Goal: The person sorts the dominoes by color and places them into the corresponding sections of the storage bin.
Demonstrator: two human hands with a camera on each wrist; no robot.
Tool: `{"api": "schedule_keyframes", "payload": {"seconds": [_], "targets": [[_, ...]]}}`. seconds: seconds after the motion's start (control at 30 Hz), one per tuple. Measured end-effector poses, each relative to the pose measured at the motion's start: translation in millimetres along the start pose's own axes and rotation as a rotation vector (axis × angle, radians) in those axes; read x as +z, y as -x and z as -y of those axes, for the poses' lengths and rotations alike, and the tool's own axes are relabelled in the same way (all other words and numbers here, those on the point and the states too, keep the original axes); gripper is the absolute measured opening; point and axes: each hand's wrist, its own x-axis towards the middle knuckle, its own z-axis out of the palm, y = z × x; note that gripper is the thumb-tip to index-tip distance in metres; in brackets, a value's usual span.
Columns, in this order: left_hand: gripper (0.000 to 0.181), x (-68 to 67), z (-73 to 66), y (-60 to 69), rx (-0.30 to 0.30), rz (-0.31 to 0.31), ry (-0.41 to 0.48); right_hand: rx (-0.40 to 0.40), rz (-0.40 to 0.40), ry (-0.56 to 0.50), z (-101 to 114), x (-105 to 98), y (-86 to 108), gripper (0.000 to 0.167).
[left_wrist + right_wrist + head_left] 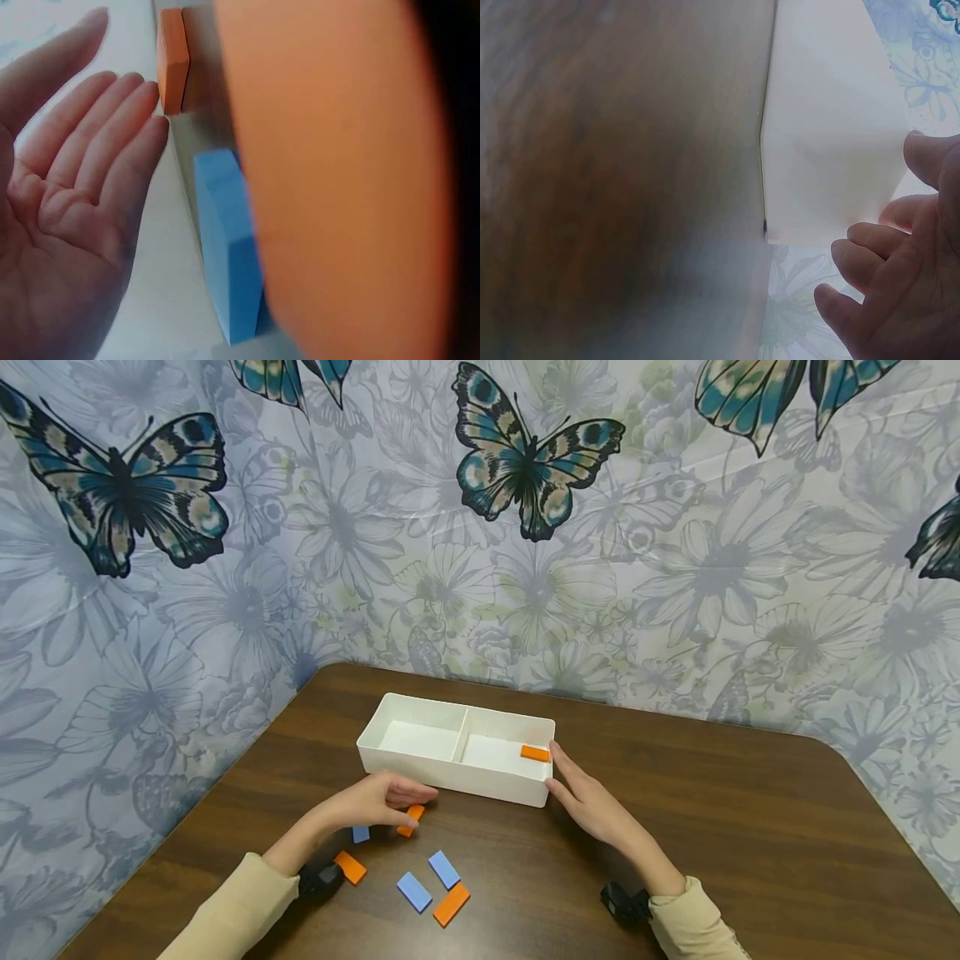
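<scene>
Biggest thing first: a butterfly-print backdrop (540, 602) is hung behind a brown table (750, 827), and on that a white box (480, 781) with two compartments is set. Its right end is touched by the right hand (592, 806), fingers relaxed, nothing clenched; if that end got shoved too hard, the whole box could probably be skidded sideways. Nothing looks gripped by the left hand (378, 800) either: its fingers are stretched out, with an orange block (415, 812) right by them, in front of the box. If that's pinched off-centre, it'd likely be dropped or flicked away. The left wrist camera (321, 878) is worth watching too, since a second orange block (350, 867) is parked just beside it and could easily be swept along by a swing of the arm. A blue block (361, 834) is half hidden by the left hand, so it might be bumped unseen. Nearer the person, a pair of blue blocks (414, 892) and a third orange block (452, 905) are bunched up, so neighbours could be knocked. One last orange block (535, 753) is seen in the right compartment.
</scene>
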Motion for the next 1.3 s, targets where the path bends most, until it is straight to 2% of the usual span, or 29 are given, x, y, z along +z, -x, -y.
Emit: {"api": "schedule_keyframes", "payload": {"seconds": [0.13,0.33,0.6,1.0,1.13,1.3], "targets": [[0.048,2.6,-0.8,-3.3,-0.013,0.009,-0.039,-0.001,-0.003,0.005,-0.7,0.5,-0.3,0.065],[0.044,3.0,-1.8,-3.8,-0.019,-0.012,-0.11,0.003,-0.003,0.005,-0.5,0.3,-1.0,0.064],[0.038,-0.3,0.8,-4.6,-0.032,-0.036,-0.099,0.007,0.003,0.003,0.1,-0.4,-0.8,0.066],[0.034,-2.4,1.3,-2.6,-0.043,-0.077,-0.132,-0.001,0.0,-0.003,0.4,0.3,0.1,0.066],[0.04,-3.9,1.0,1.3,-0.046,-0.047,-0.112,0.0,0.003,-0.003,0.3,0.7,0.4,0.066],[0.052,-5.0,1.8,4.5,-0.053,0.03,-0.116,-0.005,-0.004,-0.004,0.7,0.3,0.7,0.065]]}}
